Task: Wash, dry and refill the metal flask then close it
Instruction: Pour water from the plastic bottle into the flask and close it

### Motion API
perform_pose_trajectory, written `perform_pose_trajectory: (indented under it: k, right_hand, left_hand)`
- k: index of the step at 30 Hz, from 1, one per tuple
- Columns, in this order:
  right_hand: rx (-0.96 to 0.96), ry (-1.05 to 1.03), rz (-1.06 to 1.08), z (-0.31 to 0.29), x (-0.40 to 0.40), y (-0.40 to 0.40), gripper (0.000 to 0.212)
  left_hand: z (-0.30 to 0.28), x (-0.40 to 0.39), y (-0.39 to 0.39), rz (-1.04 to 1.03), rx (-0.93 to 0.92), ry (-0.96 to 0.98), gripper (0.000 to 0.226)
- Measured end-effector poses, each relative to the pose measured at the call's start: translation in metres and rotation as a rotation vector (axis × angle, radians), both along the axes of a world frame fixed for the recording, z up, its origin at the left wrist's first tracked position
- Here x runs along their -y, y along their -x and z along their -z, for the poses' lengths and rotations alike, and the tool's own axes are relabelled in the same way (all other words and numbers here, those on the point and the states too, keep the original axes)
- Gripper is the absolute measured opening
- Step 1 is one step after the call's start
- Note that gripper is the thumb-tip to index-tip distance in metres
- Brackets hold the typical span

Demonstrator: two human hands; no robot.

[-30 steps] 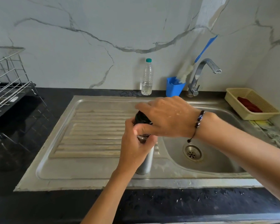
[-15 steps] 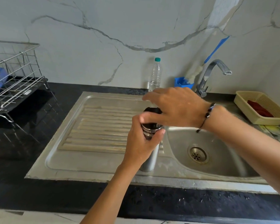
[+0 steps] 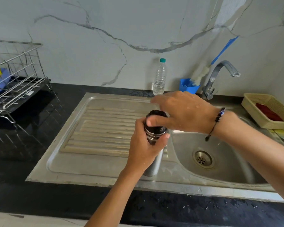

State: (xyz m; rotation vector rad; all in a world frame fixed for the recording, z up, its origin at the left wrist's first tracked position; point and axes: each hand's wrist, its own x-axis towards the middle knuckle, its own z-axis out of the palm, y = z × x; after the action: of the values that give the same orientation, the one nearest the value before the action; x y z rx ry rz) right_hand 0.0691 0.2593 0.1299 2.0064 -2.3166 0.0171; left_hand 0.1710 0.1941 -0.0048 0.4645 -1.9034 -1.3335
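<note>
The metal flask (image 3: 154, 164) stands upright on the steel drainboard (image 3: 105, 128), just left of the sink bowl. My left hand (image 3: 146, 148) is wrapped around its upper body. A black cap (image 3: 156, 126) sits on the flask's neck. My right hand (image 3: 182, 112) reaches over from the right, thumb and fingers on the cap, index finger stretched out beyond it. Both hands are wet. A clear plastic water bottle (image 3: 160, 77) with a teal lid stands at the wall behind the drainboard.
The sink bowl (image 3: 228, 153) with its drain lies to the right, under a chrome tap (image 3: 220, 76). A blue cup (image 3: 188, 87) holds a bottle brush. A beige basket (image 3: 269, 112) with red cloth sits far right. A wire dish rack (image 3: 15, 82) stands far left on black counter.
The camera has tilted and shifted, so the scene sits lower and more to the right. My right hand has turned on the cap, its fingers now spread further. The flask stays in place.
</note>
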Motion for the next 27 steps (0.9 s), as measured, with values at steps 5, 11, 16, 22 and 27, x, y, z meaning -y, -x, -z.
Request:
perform_pose_trajectory:
  k: [5, 11, 16, 22, 27]
  right_hand:
    - [0.201, -0.159, -0.288, 0.001, 0.004, 0.012, 0.044]
    - [-0.25, 0.018, -0.071, 0.018, 0.009, 0.005, 0.078]
    - [0.089, -0.107, -0.337, 0.004, 0.001, 0.023, 0.053]
    - [-0.144, 0.039, -0.342, 0.014, 0.004, 0.018, 0.06]
    - [-0.279, 0.161, -0.477, 0.016, 0.005, 0.028, 0.086]
  left_hand:
    - [-0.003, -0.001, 0.0, -0.015, -0.009, -0.018, 0.05]
    - [-0.002, -0.001, 0.001, 0.008, -0.029, -0.003, 0.07]
    - [-0.006, -0.003, -0.002, -0.002, -0.014, -0.011, 0.05]
    - [-0.003, -0.002, 0.0, -0.009, -0.032, -0.044, 0.046]
    - [-0.002, -0.002, -0.001, 0.002, -0.045, -0.032, 0.047]
